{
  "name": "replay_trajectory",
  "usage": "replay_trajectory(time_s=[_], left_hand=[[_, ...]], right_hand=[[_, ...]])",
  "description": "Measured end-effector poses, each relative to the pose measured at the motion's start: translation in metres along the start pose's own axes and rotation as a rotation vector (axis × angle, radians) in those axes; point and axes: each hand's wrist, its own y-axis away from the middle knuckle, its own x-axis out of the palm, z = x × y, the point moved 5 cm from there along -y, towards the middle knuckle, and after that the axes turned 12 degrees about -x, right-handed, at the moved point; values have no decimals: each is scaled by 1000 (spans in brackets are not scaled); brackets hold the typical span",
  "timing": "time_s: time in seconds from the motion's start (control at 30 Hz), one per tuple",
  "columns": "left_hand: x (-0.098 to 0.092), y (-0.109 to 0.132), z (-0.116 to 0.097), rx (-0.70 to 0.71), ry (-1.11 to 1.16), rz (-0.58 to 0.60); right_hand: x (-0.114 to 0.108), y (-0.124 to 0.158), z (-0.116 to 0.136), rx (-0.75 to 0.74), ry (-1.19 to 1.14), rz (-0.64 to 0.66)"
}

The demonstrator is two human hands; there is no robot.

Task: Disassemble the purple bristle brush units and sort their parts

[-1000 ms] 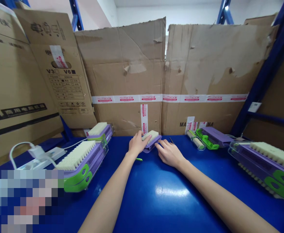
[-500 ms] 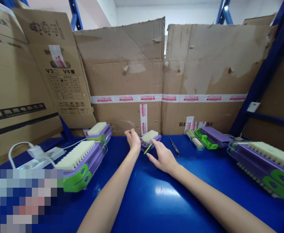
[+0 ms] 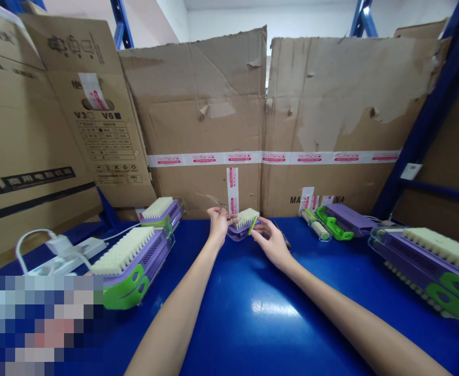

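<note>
1. The left hand (image 3: 218,222) is gripping the small brush (image 3: 245,218) by its left end, just before the cardboard box (image 3: 214,120).
2. The right hand (image 3: 272,241) is pinching the green clip (image 3: 253,225), which has been picked up from the table (image 3: 253,313) and is now pressing against the brush's right end.

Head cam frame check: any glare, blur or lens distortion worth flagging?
Head view: overhead-light glare patch on the blue table near centre; wide-angle stretch tilts the rack post at right; the lower-left corner is a pixelated block; left hand, right hand, small brush and green strip are sharp and evenly lit.
</note>
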Motion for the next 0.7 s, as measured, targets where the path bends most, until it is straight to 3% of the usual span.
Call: replay_trajectory(time_s=[0.3, 0.43, 0.5, 0.6, 0.7], left_hand=[[8, 4, 6, -31, -43, 164], [11, 6, 3, -2, -134, 154], [9, 9, -3, 101, -268, 91], [5, 20, -12, 404, -687, -40], [9, 33, -9, 678, -1161, -22]], right_hand=[[-10, -4, -9, 137, -171, -83], [-13, -4, -9, 228, -241, -113], [-17, -5, -10, 254, -287, -156], [-26, -8, -13, 272, -353, -235], [-36, -11, -15, 273, -371, -305]])
